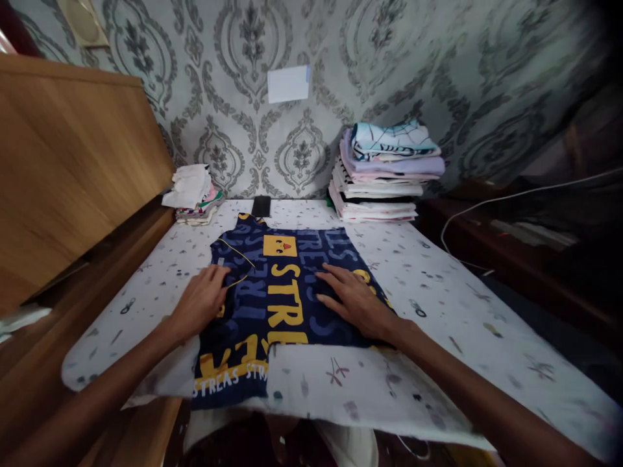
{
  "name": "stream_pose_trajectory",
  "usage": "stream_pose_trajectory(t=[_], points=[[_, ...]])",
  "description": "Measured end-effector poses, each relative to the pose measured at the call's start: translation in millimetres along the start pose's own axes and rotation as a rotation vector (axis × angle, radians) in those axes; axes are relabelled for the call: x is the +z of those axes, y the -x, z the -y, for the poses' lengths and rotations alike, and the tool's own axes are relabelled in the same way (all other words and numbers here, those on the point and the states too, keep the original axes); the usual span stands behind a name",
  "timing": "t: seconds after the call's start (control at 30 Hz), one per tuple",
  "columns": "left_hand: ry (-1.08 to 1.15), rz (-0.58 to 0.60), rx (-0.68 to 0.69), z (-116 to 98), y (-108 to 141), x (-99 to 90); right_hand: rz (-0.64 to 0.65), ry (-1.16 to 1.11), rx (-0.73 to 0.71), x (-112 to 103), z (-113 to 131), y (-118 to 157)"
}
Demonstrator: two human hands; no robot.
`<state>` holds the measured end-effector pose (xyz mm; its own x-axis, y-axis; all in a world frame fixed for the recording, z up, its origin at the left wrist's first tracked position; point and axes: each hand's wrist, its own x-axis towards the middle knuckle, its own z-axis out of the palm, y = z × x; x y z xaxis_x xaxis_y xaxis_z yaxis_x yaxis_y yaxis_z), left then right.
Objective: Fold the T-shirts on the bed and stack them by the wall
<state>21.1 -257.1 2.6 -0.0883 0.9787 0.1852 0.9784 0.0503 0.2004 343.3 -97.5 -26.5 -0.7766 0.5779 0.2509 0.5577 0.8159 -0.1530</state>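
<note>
A navy garment (292, 292) with yellow and blue lettering and a yellow duck patch lies spread on the white patterned cloth (438, 292). One lower part of it reaches the cloth's near edge. My left hand (202, 299) rests at the garment's left side by the neckline, its fingers bent together at the fabric; what they hold, if anything, is hidden. On the right part of the garment, my right hand (357, 298) lies with its fingers spread.
A tall stack of folded clothes (384, 175) stands at the back right, a smaller stack (195, 194) at the back left. Between them lies a dark flat object (261, 206). A wooden cabinet (78, 162) borders the left; a white cable (467, 211) runs at right.
</note>
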Motion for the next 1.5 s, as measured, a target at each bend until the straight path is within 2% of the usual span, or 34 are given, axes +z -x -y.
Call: stream_pose_trajectory(t=[0.1,0.17,0.33,0.43,0.5,0.6,0.7,0.77,0.87,0.93,1.0,1.07,1.17,1.23,1.3,1.37,1.43,1.5], points=[[-0.062,0.022,-0.324,37,11,-3.4,-0.008,0.071,0.016,26,-6,-3],[0.013,0.075,-0.43,54,20,-5.1,-0.035,0.092,0.004,38,-11,0],[0.276,0.13,-0.407,65,19,-0.2,-0.076,0.112,-0.025,45,-17,3],[0.514,0.225,-0.479,68,14,0.1,-0.077,0.118,-0.027,44,-16,2],[0.525,0.27,-0.496,68,14,-3.2,-0.069,0.116,-0.024,44,-16,3],[0.236,0.237,-0.473,59,16,-12.9,-0.042,0.098,-0.015,41,-18,3],[-0.044,0.078,-0.371,32,13,-19.4,-0.015,0.071,0.002,37,-17,-2],[-0.022,0.005,-0.176,11,9,-14.5,-0.021,0.062,0.007,34,-13,-9],[0.107,0.045,0.134,-8,6,8.8,-0.028,0.051,-0.04,34,-6,-17],[0.09,0.093,0.194,-3,9,27.5,-0.008,0.038,-0.084,36,-7,-17],[0.046,0.09,0.133,15,12,39.4,-0.004,0.027,-0.085,38,-16,-14],[0.055,0.043,0.031,39,10,39.3,-0.028,0.017,-0.041,36,-31,-13],[0.15,-0.004,-0.036,67,-24,20.1,-0.052,-0.011,0.047,26,-59,-28],[0.21,-0.021,-0.072,76,-70,4.9,-0.041,-0.017,0.113,17,-77,-54],[0.273,-0.005,-0.186,79,-128,-3.8,-0.015,0.015,0.198,11,-94,-86],[0.388,-0.017,-0.428,79,-184,-2.6,0.034,0.077,0.275,9,-110,-118],[0.432,-0.007,-0.523,78,-227,6.7,0.097,0.132,0.317,8,-124,-141],[0.455,0.003,-0.558,77,-254,19.2,0.173,0.163,0.341,9,-135,-155]])
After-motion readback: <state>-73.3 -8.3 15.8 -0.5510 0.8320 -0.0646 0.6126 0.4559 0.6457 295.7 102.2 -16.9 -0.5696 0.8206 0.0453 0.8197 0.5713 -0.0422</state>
